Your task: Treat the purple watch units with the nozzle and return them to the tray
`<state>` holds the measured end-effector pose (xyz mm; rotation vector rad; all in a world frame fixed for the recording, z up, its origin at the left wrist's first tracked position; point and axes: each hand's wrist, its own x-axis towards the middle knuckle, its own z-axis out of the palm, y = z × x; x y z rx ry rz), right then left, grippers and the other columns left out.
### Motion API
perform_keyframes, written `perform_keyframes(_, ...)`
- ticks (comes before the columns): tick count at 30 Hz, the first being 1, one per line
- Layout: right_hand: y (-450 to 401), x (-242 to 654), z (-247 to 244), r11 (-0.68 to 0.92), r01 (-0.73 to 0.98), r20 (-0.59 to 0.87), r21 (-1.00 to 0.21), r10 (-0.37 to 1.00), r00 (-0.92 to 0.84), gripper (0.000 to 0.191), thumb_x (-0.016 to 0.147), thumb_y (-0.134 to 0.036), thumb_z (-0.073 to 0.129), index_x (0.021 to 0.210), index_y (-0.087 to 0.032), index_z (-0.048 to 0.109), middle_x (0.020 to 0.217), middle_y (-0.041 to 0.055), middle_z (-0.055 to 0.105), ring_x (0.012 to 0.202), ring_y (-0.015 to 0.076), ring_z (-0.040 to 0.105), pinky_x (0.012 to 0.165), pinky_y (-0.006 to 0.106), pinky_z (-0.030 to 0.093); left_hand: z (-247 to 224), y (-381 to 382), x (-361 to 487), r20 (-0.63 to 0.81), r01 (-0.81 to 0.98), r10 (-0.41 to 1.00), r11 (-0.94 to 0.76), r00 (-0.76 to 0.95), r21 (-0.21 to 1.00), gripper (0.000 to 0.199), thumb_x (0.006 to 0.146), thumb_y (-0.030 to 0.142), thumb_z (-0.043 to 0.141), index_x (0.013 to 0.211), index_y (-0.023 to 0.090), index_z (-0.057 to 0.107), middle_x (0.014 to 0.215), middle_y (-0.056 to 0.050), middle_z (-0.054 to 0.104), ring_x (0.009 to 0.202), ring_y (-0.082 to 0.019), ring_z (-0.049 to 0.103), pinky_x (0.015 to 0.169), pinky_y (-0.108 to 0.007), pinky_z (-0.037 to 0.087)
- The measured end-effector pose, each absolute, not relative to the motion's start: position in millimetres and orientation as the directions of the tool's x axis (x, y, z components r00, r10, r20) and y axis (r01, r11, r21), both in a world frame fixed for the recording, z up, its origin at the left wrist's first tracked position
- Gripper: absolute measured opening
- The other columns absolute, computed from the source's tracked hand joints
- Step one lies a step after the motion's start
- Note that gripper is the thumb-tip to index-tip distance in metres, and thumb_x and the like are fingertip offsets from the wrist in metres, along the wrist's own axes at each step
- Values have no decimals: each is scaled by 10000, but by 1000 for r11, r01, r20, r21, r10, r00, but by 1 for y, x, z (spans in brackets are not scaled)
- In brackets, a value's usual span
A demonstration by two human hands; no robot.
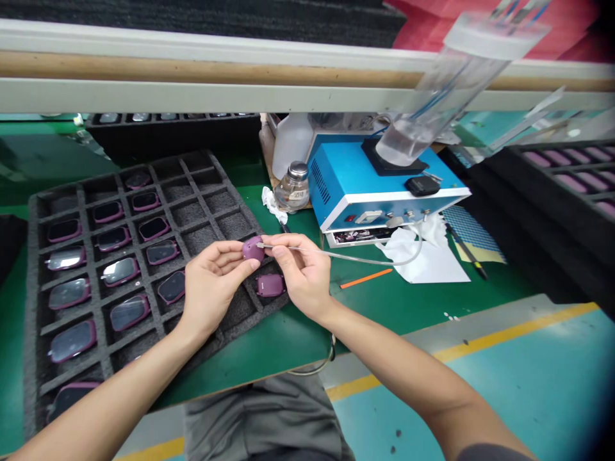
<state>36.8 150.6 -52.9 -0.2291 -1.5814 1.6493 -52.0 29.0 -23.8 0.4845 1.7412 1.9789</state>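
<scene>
My left hand (207,289) is closed on a small purple watch case (250,251), pinched between thumb and fingers above the tray's right side. In my right hand (308,276) is a thin metal-tipped pen (261,245), its tip at the watch case; whether it touches cannot be made out. A clear hose (365,260) runs from the right hand toward a blue machine (346,169). Below the hands, a black foam tray (32,269) holds several purple watch cases with dark glass faces. Another purple case (270,285) lies back side up in a compartment beside my right hand.
Behind the hands stand a glass bottle with a metal cap (293,187) and a white bottle (291,146). A clear cylinder (408,141) leans above the blue machine. An orange strip (366,278) and white paper (432,266) lie right. A shelf edge (192,93) crosses overhead.
</scene>
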Motion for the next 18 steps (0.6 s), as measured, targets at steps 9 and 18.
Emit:
perform_keyframes(9,151,36,-52,120,-423,392,-898,652,-649,99,946,-271,668,990,-207,732,1052,67,770,993,179,752,887,324,640,-22,28,-52,-35,-97,545,-86,-838,991,347,634,218,927,900,147,716,895,-47,796,827,-146,753,832,-238,607)
perform_keyframes(18,150,37,-51,128,-405,384,-905,656,-650,155,943,-359,674,980,-217,724,1050,65,772,989,185,753,880,333,642,-24,28,-52,-37,-97,545,-82,-838,992,343,640,216,923,906,150,718,901,-49,797,827,-147,752,835,-245,607)
